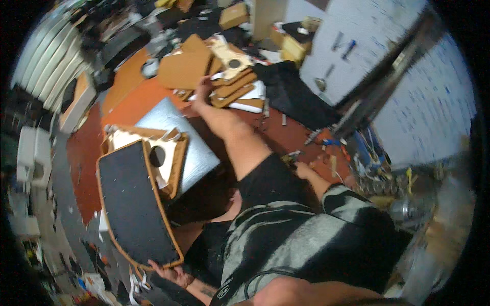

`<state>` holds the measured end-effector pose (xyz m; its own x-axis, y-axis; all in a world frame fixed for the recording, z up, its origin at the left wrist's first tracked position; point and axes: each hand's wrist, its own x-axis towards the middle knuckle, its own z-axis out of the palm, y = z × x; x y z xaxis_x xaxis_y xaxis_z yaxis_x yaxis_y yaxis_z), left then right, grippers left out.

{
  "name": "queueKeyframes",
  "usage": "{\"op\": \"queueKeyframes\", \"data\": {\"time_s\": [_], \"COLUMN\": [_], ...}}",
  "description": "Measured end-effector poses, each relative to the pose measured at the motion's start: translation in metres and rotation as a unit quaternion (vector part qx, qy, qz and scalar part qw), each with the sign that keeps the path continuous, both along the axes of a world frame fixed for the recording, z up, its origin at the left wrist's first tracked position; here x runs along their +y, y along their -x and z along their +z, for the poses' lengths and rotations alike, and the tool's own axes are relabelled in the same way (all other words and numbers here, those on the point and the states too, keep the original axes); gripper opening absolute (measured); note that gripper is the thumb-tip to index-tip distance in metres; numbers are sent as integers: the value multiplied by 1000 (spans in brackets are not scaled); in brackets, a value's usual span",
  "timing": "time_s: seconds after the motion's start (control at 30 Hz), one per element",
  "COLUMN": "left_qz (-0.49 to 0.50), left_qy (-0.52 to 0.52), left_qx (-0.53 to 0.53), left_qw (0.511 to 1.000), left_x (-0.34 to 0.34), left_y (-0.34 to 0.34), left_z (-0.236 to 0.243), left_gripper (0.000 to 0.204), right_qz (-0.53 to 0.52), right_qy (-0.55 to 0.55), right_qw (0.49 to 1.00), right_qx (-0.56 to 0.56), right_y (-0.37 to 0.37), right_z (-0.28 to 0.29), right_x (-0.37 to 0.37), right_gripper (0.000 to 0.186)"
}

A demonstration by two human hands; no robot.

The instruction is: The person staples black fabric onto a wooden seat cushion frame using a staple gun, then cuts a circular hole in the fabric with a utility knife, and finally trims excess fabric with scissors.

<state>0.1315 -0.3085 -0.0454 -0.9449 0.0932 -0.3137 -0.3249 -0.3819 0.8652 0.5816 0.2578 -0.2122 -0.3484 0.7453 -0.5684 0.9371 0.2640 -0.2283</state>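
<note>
— What is the left hand [169, 272] on?

— A panel [133, 200] at the lower left of the frame: a flat, rounded rectangle with a black, gritty face and a tan bound edge. The fingers are curled round its bottom rim, clamped on it, and it stands tilted up off the table [133, 104].

— And the right hand [304, 171]?

— Right of centre, coming out of a grey-and-black striped sleeve [347, 201] and low over the table. It is too small to tell whether the fingers are apart or together.

— What lies behind the panel?

— A cream, padded piece [171, 148] with tan trim and a round hole. It touches the panel's top edge and lies on a silver quilted sheet [196, 158].

— Whose is the long arm up the middle?

— I cannot tell. This arm [229, 135] has a black sleeve and crosses the table. Its hand [202, 90] is against a flat tan board [184, 66] beside a stack [236, 84] of similar tan pieces, one of them with a hole.

— What else is around?

— A black cloth [291, 94] lies right of the stack, and small blue and orange tools [332, 145] are strewn near the right hand. A dark bar [383, 76] slants across the upper right.

— And the room?

— The table is smooth and orange-red, littered with scraps. There is a white wall [434, 102] at right and white slats [46, 58] at upper left.
</note>
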Motion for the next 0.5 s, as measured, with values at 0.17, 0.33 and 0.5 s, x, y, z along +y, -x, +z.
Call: {"op": "queueKeyframes", "data": {"time_s": [0.17, 0.33, 0.5], "left_qz": [-39, -65, -39], "left_qy": [270, 153, 209], "left_qx": [290, -86, -75], "left_qw": [918, 982, 974], "left_x": [-95, 12, 46], "left_y": [24, 3, -1], "left_z": [-47, -3, 12], "left_gripper": [70, 80, 91], "right_qz": [-65, -114, -145], "right_qy": [71, 47, -27], "right_qw": [995, 992, 988], "right_qx": [-7, 18, 33], "right_y": [-13, -24, -20], "right_z": [10, 10, 19], "right_x": [-25, -28, -18], "right_gripper": [54, 38, 31]}}
